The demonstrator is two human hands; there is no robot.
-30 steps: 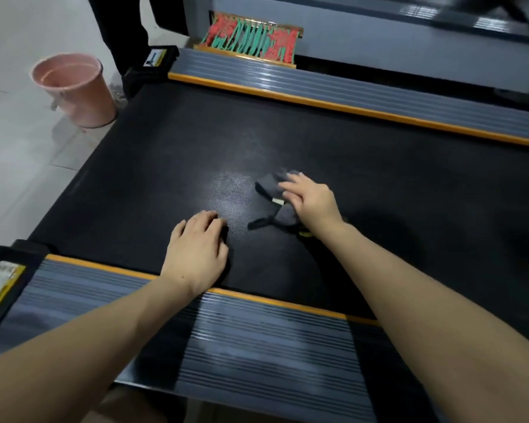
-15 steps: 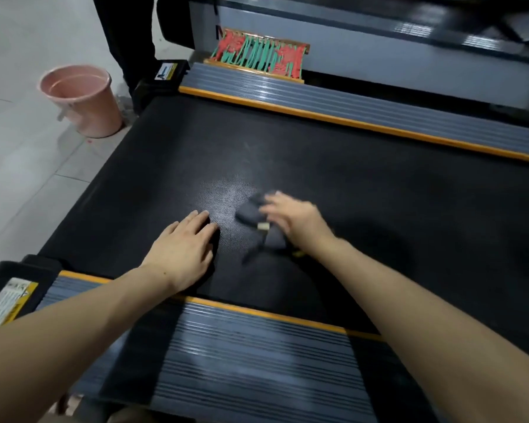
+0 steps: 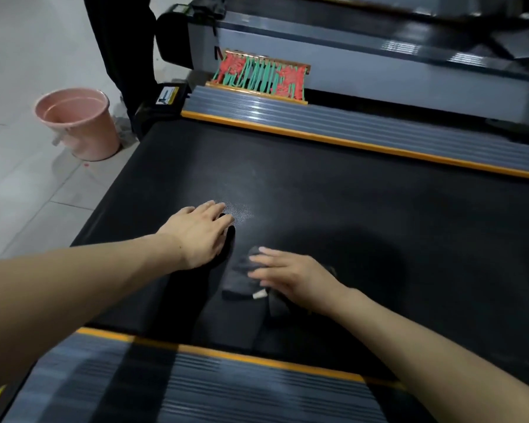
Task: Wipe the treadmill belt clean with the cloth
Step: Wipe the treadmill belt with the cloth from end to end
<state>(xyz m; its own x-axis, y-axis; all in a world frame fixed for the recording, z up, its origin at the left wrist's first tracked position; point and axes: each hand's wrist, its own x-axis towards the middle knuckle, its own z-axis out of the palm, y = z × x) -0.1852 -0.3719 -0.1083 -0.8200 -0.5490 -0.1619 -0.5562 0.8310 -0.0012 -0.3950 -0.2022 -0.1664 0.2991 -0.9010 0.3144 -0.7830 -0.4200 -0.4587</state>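
Note:
The black treadmill belt (image 3: 364, 215) fills the middle of the head view. A dark grey cloth (image 3: 242, 277) with a small white tag lies on it toward the near side. My right hand (image 3: 293, 277) presses flat on the cloth with straight fingers, covering its right part. My left hand (image 3: 200, 235) rests flat on the bare belt just left of and beyond the cloth, fingers straight.
Grey ribbed side rails with orange trim run along the near edge (image 3: 226, 389) and far edge (image 3: 364, 126). A pink bucket (image 3: 78, 123) stands on the tiled floor at the left. A red-and-green item (image 3: 261, 76) leans behind the far rail. A person's dark-clothed leg (image 3: 122, 41) is nearby.
My right hand has slid the cloth toward the near rail. My left hand now sits farther up the belt than the cloth. The camera has tilted and moved.

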